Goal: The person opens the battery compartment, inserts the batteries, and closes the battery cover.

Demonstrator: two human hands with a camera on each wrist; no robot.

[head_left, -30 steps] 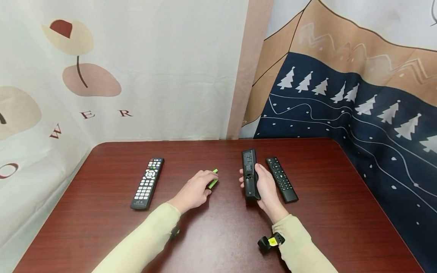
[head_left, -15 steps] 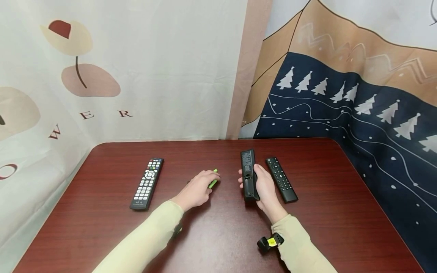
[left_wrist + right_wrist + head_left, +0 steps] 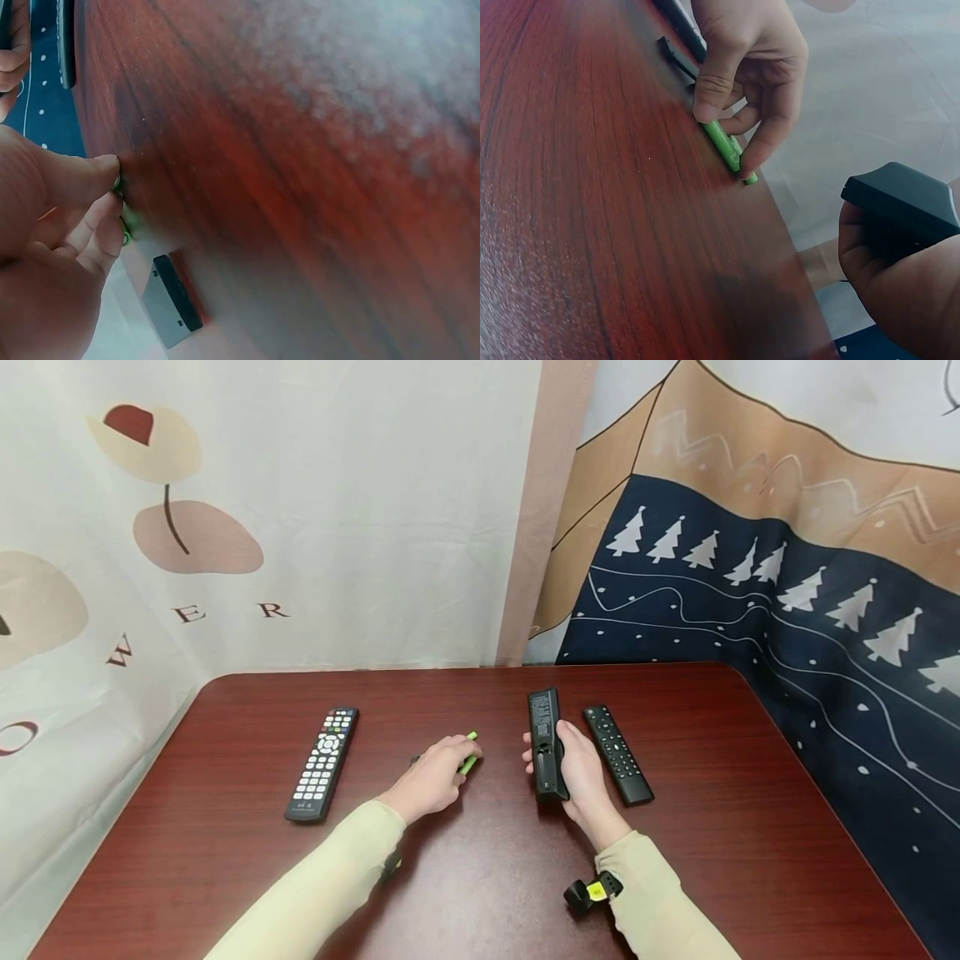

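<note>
My left hand [image 3: 433,778] is low over the table, thumb and fingers pinching at bright green batteries [image 3: 721,142] that lie on the wood. Fingers partly cover them, so how many are gripped is hard to tell; green ends show by the fingertips in the left wrist view. My right hand [image 3: 585,768] grips a black remote control [image 3: 545,727], its back facing up and its battery compartment uncovered. I cannot see any battery in that compartment. Beside the left hand lies a small dark battery cover [image 3: 174,304], mostly hidden in the head view.
A black remote with white buttons [image 3: 324,764] lies on the left of the reddish-brown table [image 3: 247,743]. Another black remote [image 3: 618,756] lies just right of my right hand. Printed curtains [image 3: 390,527] hang behind the table's far edge.
My left hand has shifted slightly right at the green batteries, and a bit of the dark cover now shows behind it. The right hand and its remote control stay almost still.
</note>
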